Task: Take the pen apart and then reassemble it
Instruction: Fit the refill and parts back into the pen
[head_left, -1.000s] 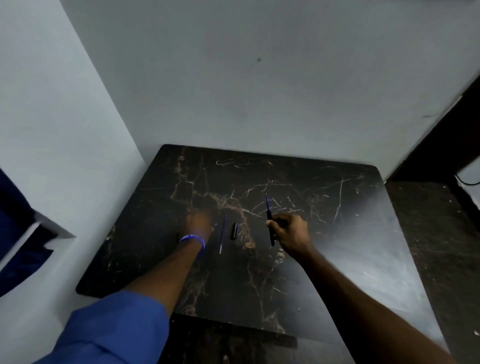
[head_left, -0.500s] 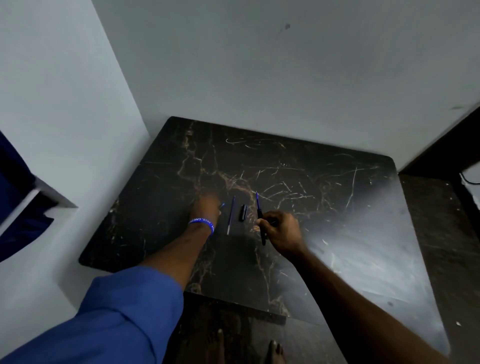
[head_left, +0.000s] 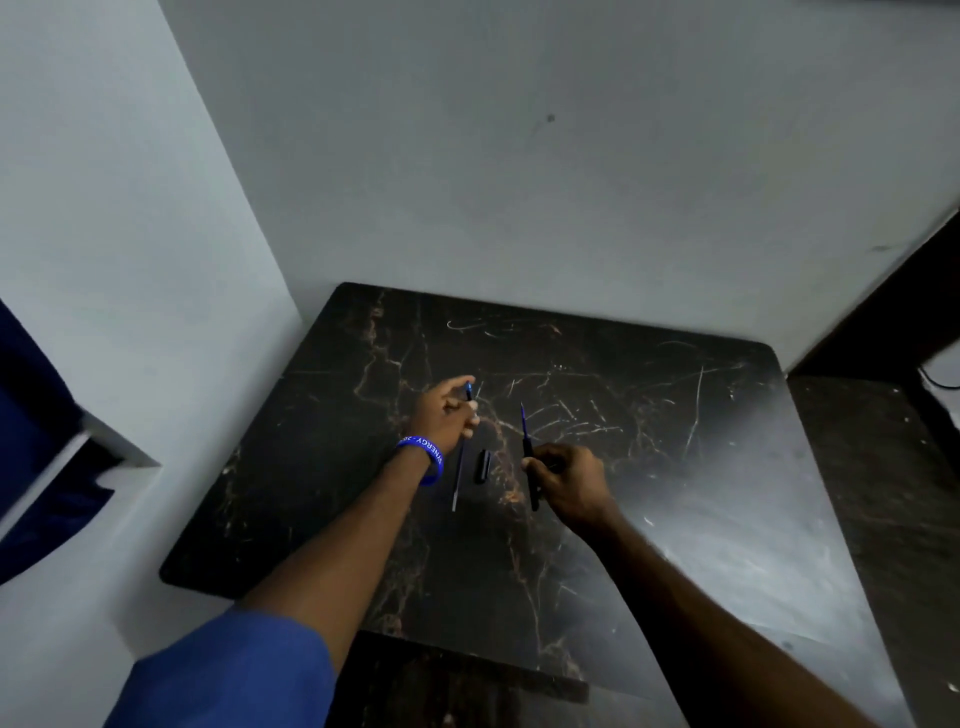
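The pen is in pieces on a dark marble table. My right hand grips the pen barrel, black at the lower end with a thin blue point aimed away from me. My left hand, with a blue wristband, pinches the upper end of the thin refill. The refill's blue tip shows above the fingers and its lower end slants down towards me. A short black cap lies flat on the table between the refill and the barrel, touched by neither hand.
The table stands in a corner, with pale walls behind and to the left. A dark blue cloth hangs at the left edge. To the right is a dark lower floor and a dark door frame.
My left hand has closed on the refill, which lay on the table before, and raised its far end. My right hand keeps the barrel. The camera view has shifted.
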